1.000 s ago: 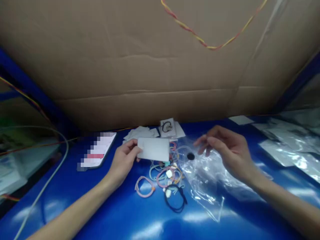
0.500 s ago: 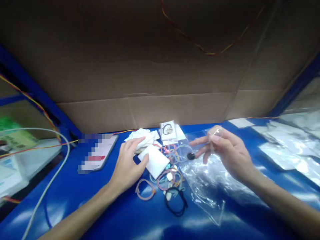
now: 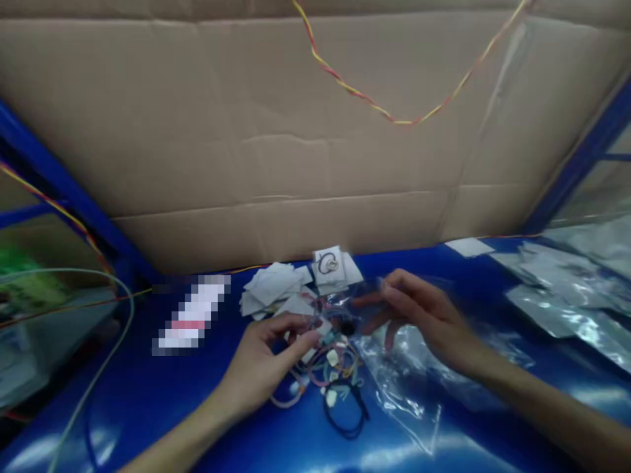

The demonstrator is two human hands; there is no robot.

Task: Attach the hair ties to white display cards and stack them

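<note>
My right hand [image 3: 424, 315] pinches a clear plastic bag [image 3: 362, 289] between thumb and index finger, its other fingers spread below. Near those fingers, at the bag, is a small black round piece [image 3: 348, 328]. My left hand [image 3: 271, 351] is closed in a pinch over the pile, with a small white piece [image 3: 323, 327] by its fingertips; blur hides what it grips. Under and in front of the hands lie several coloured hair ties [image 3: 320, 374] with pale charms. A black hair tie [image 3: 348, 430] lies closest to me.
White cards [image 3: 271, 286] are heaped behind my left hand, beside a card with a dark band [image 3: 329, 264]. Clear bags [image 3: 419, 361] lie under my right arm. Packed bags [image 3: 562, 282] cover the right side. A blurred-out phone-like item [image 3: 192, 315] and a pale cable [image 3: 125, 328] are left.
My left hand has moved right and closed; the white card under it is no longer plainly visible. My right hand, with the bag, has shifted left and slightly down. The view has tilted up.
</note>
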